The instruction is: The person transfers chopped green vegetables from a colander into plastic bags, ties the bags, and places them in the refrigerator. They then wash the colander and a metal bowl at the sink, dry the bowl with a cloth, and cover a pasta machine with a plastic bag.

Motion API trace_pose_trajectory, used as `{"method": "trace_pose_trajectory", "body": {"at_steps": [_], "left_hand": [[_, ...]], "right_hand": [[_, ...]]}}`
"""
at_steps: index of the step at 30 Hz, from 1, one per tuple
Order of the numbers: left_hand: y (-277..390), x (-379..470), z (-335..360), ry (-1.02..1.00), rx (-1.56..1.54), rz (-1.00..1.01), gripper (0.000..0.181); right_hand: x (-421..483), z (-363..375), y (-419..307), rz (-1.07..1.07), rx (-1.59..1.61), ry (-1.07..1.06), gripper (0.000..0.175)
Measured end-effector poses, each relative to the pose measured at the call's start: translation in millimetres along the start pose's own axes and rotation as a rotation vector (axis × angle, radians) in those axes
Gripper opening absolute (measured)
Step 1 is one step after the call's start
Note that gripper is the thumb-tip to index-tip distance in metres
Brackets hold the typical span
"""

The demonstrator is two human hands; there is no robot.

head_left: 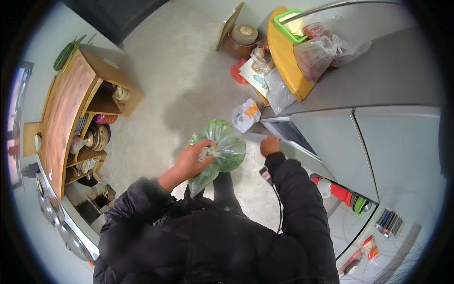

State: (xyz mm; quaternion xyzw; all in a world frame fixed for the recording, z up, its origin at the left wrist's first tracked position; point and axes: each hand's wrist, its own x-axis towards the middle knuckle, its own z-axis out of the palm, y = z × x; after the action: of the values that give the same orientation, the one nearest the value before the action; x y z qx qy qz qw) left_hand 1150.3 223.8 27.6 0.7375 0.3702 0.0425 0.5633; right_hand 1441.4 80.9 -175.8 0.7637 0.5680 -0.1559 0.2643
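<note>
My left hand [191,161] grips the gathered, knotted neck of a clear plastic bag of leafy green vegetables [230,152], held above the floor in front of my legs. My right hand [270,146] is at the edge of a pale, partly open refrigerator door or drawer front [301,152], its fingers curled; the contact is partly hidden by the hand. A dark gap shows behind that edge. A white plastic bag with orange print [246,115] lies on the floor just beyond my right hand.
A wooden shelf unit [67,117] with pots stands at left. At upper right, a wooden board [291,71] bears a green basket [289,26] and plastic bags [315,56]. Behind it stands a brown crock [237,48]. A cable [278,202] hangs by my right sleeve.
</note>
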Motion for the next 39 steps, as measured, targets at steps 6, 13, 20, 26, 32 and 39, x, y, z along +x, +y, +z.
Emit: {"method": "trace_pose_trajectory", "body": {"at_steps": [6, 13, 20, 26, 32, 39], "left_hand": [[11, 17, 36, -0.109, -0.010, 0.228, 0.028], [3, 24, 82, -0.219, -0.023, 0.276, 0.027], [-5, 31, 127, -0.218, 0.018, 0.215, 0.026], [-42, 37, 188, -0.135, 0.040, 0.201, 0.026], [-77, 26, 221, -0.042, 0.019, 0.098, 0.028], [-103, 28, 230, 0.005, 0.067, 0.054, 0.027]], "right_hand": [[-132, 48, -47, -0.111, 0.219, 0.028, 0.016], [-258, 196, -65, 0.126, 0.539, -0.325, 0.023], [-204, 223, 89, 0.300, 1.813, 0.052, 0.026], [-75, 187, 204, 0.575, 2.317, 0.603, 0.032], [-35, 210, 247, 0.438, 2.678, 0.899, 0.039], [-11, 193, 284, 0.186, 2.840, 1.180, 0.042]]}}
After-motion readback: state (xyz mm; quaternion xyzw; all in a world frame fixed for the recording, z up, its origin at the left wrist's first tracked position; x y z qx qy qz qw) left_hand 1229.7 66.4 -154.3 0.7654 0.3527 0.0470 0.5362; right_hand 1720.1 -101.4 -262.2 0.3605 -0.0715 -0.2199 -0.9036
